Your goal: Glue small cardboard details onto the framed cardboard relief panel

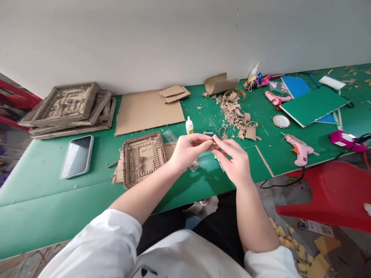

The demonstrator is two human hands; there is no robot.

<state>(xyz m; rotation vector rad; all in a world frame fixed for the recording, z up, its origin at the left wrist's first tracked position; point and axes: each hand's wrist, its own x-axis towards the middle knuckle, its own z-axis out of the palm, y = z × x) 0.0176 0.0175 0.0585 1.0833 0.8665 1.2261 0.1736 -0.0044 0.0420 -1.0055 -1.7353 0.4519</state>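
Observation:
My left hand (189, 148) and my right hand (234, 158) meet above the green table, fingertips pinched together. Between them is a small piece of brown cardboard (213, 145), mostly hidden by the fingers. Just behind the hands stands a white glue bottle (189, 126), upright with its nozzle up. A clear plastic ruler (194, 165) lies partly under my left hand. To the left, a cardboard tray (145, 178) with a ridged rim and raised relief rests on flat cardboard. A dark and teal tool (208, 133) shows in part behind the fingertips.
Cardboard scraps (232, 110) lie beyond the hands. At the back left are stacked cardboard trays (69, 104) and a cardboard sheet (139, 114); a phone (77, 156) lies nearer. Rightward are a pink glue gun (300, 150), a green board (315, 101) and a red stool (333, 189).

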